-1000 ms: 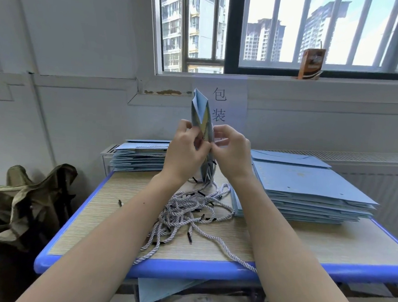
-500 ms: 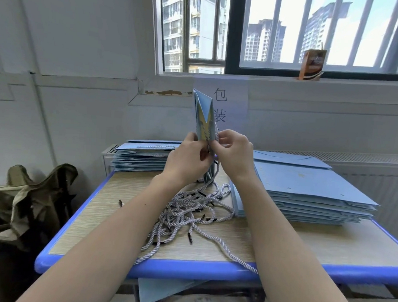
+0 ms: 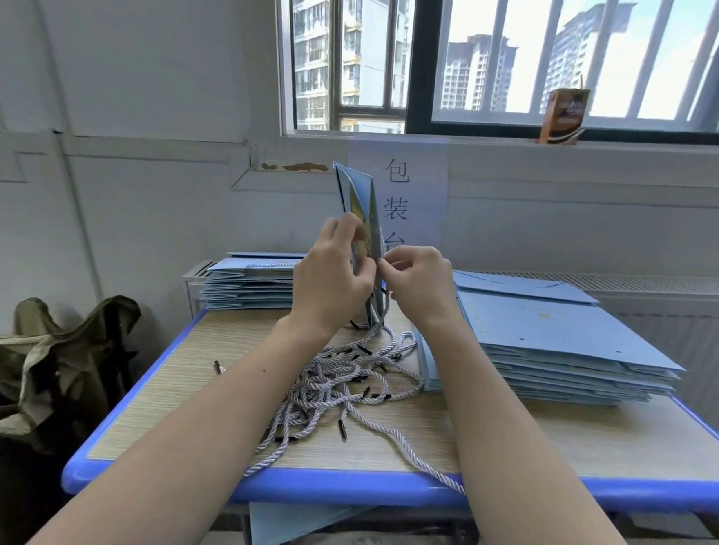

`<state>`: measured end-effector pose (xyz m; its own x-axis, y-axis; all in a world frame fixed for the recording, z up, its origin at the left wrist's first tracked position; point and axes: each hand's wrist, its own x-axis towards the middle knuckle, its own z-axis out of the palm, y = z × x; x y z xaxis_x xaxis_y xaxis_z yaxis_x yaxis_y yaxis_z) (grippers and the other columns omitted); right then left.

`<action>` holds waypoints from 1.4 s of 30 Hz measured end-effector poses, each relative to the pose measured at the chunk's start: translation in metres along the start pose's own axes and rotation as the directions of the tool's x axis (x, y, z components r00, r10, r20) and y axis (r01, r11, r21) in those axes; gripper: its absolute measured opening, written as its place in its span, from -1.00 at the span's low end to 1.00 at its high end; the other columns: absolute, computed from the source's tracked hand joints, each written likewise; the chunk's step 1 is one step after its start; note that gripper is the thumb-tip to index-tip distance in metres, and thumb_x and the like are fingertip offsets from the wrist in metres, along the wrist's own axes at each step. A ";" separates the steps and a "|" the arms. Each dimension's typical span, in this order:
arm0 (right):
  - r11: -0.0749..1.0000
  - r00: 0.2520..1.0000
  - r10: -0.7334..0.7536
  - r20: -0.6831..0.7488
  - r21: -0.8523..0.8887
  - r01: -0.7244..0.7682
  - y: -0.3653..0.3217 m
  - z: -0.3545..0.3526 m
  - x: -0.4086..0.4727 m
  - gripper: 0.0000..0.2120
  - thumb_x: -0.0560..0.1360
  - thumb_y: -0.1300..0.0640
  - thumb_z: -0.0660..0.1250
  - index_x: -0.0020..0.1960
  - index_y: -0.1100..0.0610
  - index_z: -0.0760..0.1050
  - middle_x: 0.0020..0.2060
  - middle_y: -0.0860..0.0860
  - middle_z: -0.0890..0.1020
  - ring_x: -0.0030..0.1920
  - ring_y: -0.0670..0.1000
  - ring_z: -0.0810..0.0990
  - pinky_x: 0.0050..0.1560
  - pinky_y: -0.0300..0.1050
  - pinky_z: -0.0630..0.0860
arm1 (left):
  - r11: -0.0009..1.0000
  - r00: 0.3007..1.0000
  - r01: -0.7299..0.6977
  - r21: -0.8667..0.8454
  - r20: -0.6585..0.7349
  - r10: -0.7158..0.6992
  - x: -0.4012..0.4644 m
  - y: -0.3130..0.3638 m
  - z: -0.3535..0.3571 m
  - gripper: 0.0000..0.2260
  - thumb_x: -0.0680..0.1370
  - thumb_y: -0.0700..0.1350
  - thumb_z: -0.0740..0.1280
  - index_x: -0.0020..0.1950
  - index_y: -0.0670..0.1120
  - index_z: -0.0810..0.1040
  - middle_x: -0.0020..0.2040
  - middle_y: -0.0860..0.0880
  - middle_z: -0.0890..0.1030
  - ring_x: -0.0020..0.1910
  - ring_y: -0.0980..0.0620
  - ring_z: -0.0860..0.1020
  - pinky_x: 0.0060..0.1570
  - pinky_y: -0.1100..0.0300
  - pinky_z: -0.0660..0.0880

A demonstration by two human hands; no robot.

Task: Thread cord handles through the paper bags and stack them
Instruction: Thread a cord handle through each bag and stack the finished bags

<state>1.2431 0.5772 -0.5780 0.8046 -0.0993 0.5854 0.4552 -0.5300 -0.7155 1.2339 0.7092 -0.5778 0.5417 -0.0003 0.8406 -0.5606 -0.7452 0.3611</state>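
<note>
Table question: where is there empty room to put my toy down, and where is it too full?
Bare wood shows on the table at the near left, between the blue edge and the cord pile. Another bare strip lies at the near right, in front of the big bag stack. The middle is crowded with cords, and the back left holds a smaller bag stack.
</note>
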 end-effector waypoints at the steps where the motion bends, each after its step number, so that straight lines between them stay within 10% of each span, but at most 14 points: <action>1: 1.000 1.000 -0.004 0.002 -0.005 0.004 0.000 0.000 0.000 -0.86 0.50 0.07 0.43 -0.16 0.10 0.72 -0.31 -0.02 0.69 -0.27 -0.05 0.66 -0.10 0.06 0.66 | 1.000 1.000 -0.016 -0.021 -0.017 0.016 0.000 0.000 -0.001 -0.83 0.53 -0.16 0.32 0.09 -0.05 0.44 -0.02 0.03 0.50 -0.25 -0.01 0.51 -0.32 0.13 0.48; 15: 0.953 0.923 0.233 0.305 -0.259 -0.155 0.005 0.000 -0.005 -0.63 0.53 -0.04 0.35 -0.34 0.19 0.51 -0.43 0.10 0.59 -0.46 0.01 0.47 -0.35 -0.17 0.40 | 0.994 0.996 0.073 0.081 0.037 -0.076 0.002 -0.007 0.003 -0.80 0.56 0.07 0.37 0.02 -0.06 0.57 -0.03 0.00 0.52 -0.14 -0.02 0.52 -0.20 0.12 0.49; 26: 0.808 0.902 0.385 0.194 0.401 -0.431 -0.002 -0.012 0.003 -0.82 0.65 0.15 0.28 -0.11 0.21 0.47 -0.31 0.11 0.68 -0.48 -0.02 0.61 -0.53 -0.25 0.44 | 0.978 0.979 0.204 0.034 -0.034 -0.203 0.004 -0.003 -0.002 -0.86 0.61 -0.08 0.29 0.01 -0.14 0.54 0.01 -0.05 0.50 -0.24 -0.03 0.46 -0.22 0.13 0.39; 34: 0.737 0.922 0.317 0.222 0.554 -0.387 0.001 -0.010 0.004 -0.75 0.38 0.47 0.50 -0.08 0.31 0.47 -0.23 0.23 0.59 -0.31 0.14 0.67 -0.19 -0.08 0.69 | 0.985 0.985 0.164 0.055 0.037 -0.166 0.003 -0.005 0.001 -0.75 0.63 -0.04 0.29 -0.12 -0.19 0.57 -0.02 -0.04 0.44 -0.25 -0.06 0.45 -0.26 0.13 0.38; 42: 0.946 0.934 0.283 0.220 -0.224 -0.234 0.018 0.005 0.004 -0.80 0.49 0.13 0.50 -0.20 0.24 0.57 -0.42 0.07 0.57 -0.37 0.03 0.53 -0.28 -0.11 0.49 | 0.966 0.949 0.163 0.201 0.236 -0.210 0.003 -0.008 0.004 -0.67 0.60 0.03 0.31 -0.20 -0.19 0.58 -0.03 -0.08 0.43 -0.18 -0.16 0.53 -0.17 0.00 0.53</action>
<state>1.2562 0.5714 -0.5907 0.9637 -0.0573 0.2607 0.1574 -0.6669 -0.7284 1.2429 0.7127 -0.5798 0.7795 -0.0016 0.6263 -0.3270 -0.8539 0.4048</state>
